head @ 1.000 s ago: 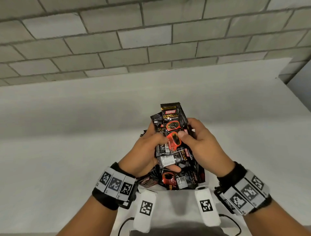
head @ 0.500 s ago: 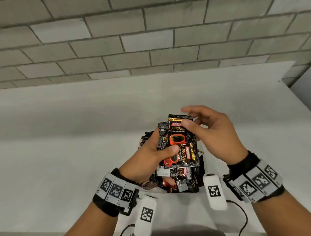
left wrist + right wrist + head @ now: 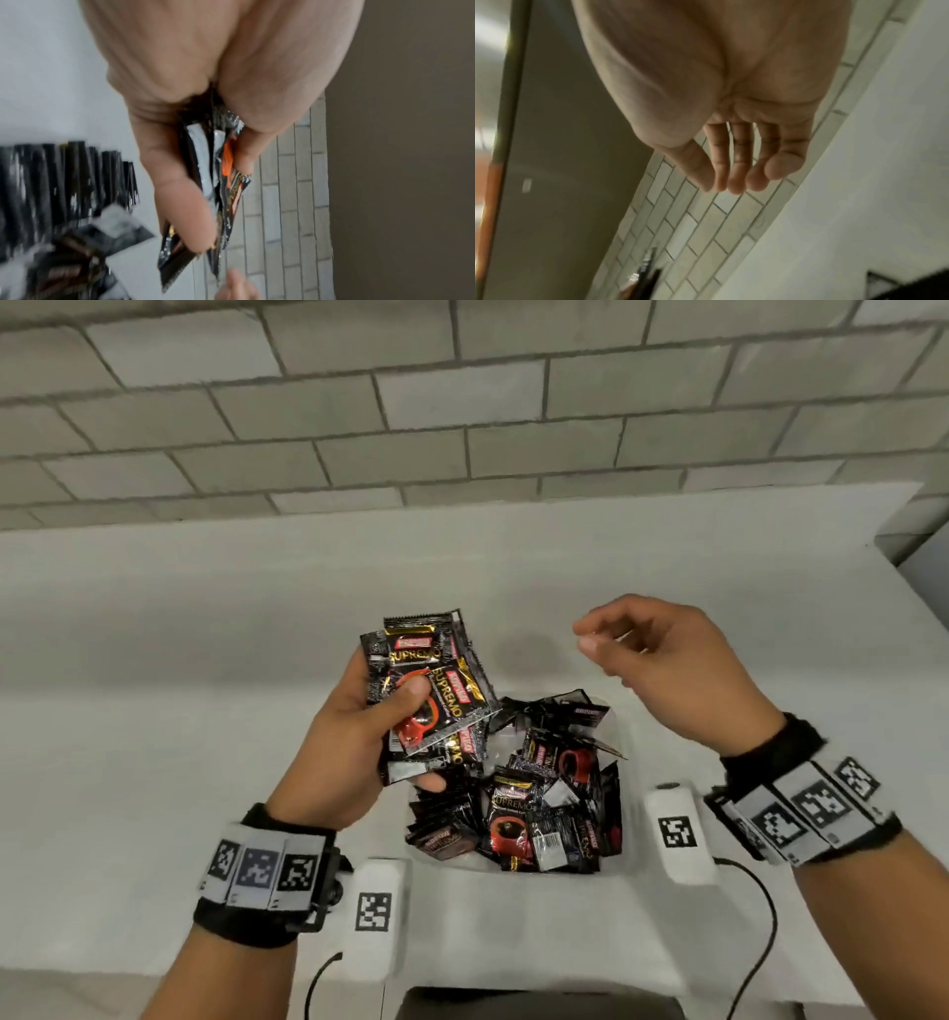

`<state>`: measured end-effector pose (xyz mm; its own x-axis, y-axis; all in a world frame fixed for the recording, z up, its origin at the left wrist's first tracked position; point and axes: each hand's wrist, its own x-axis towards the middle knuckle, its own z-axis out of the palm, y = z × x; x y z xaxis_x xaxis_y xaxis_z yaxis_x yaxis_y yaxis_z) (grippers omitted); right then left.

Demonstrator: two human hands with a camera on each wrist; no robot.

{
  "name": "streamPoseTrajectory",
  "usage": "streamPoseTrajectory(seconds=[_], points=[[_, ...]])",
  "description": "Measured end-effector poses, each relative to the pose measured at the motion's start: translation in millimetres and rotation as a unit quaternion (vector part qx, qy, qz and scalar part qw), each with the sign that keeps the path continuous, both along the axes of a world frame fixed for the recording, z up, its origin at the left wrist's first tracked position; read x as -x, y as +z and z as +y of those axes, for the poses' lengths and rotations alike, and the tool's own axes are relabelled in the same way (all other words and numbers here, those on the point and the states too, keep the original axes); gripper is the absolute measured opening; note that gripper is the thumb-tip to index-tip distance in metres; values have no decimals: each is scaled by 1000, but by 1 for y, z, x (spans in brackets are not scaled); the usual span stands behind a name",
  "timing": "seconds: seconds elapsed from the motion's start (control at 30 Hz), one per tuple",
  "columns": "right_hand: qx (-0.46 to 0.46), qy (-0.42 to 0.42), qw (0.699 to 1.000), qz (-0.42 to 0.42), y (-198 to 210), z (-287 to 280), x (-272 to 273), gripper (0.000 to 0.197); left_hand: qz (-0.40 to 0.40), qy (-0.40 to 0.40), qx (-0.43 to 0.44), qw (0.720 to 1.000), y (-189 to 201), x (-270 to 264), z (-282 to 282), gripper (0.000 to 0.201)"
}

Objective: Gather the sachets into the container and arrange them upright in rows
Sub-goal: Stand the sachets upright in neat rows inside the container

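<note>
My left hand grips a stack of black-and-red coffee sachets, thumb pressed on the front one, raised left of the container. In the left wrist view the stack sits edge-on between thumb and fingers. A clear container near the table's front edge holds a loose jumble of sachets. A row of sachets standing on edge shows at the left of the left wrist view. My right hand hovers above and right of the container, fingers loosely bent and holding nothing; in the right wrist view its fingers are empty.
The white table runs back to a grey brick wall. Two white tagged blocks stand at the front edge, one left and one right of the container, each with a black cable. The table's right edge lies at the far right.
My right hand has let go of the stack and pulled away up and to the right. My left hand has carried the stack left, uncovering the container's contents.
</note>
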<state>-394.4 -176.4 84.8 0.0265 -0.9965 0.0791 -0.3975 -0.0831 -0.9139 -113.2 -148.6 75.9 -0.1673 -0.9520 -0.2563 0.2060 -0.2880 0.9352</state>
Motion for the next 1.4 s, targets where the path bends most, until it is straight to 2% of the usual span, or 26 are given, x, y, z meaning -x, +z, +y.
streamPoseTrajectory(seconds=[0.1, 0.17, 0.27, 0.37, 0.47, 0.53, 0.63, 0.7, 0.73, 0.8, 0.83, 0.87, 0.97, 1.07, 1.1, 1.23, 1.33, 1.4], points=[[16, 39, 985, 166, -12, -5, 3, 13, -22, 30, 9, 999, 2, -30, 1, 45], [5, 88, 962, 257, -22, -6, -1, 27, -26, 36, 10, 999, 3, -44, 2, 43], [-8, 153, 942, 299, -35, -8, -15, 45, -30, 43, 4, 999, 1, -57, 4, 43], [10, 213, 919, 331, -40, -14, -42, 42, -31, 36, -4, 999, -5, -64, 7, 44], [11, 234, 897, 374, -37, -22, -62, 21, -29, 25, -8, 999, -8, -67, 9, 45], [-5, 220, 906, 361, -30, -24, -62, 9, -29, 12, -5, 999, -10, -68, 10, 45], [-47, 152, 953, 257, -13, -22, -47, 11, -27, -1, -4, 1000, -12, -70, 12, 43], [-60, 119, 985, 108, -2, -19, -30, 21, -24, -5, -8, 1000, -14, -68, 13, 41], [-60, 117, 991, 20, 4, -15, -22, 22, -25, -6, -10, 1000, -15, -65, 14, 41], [-58, 120, 985, -109, 16, -6, -14, 28, -27, -12, -12, 999, -17, -59, 14, 42], [-53, 120, 982, -133, 19, -1, -15, 36, -28, -16, -14, 999, -17, -55, 13, 42], [-42, 114, 984, -128, 21, 4, -19, 38, -28, -20, -15, 999, -18, -51, 12, 42], [-32, 89, 988, -118, 21, 12, -34, 26, -26, -40, -15, 999, -18, -36, 9, 43], [-98, 105, 971, -189, 20, 16, -41, 37, -19, -47, -15, 999, -18, -23, 7, 43], [-120, 106, 969, -189, 21, 17, -42, 39, -17, -47, -16, 999, -17, -19, 6, 42], [-126, 90, 983, -96, 15, 18, -48, 32, 8, -67, -14, 998, -14, -7, 8, 43], [-115, 73, 989, -56, 10, 16, -50, 26, 4, -75, 5, 997, -12, -3, 8, 43], [-108, 78, 991, 23, 9, 17, -51, 24, -16, -61, 29, 998, -13, -2, 7, 43]])
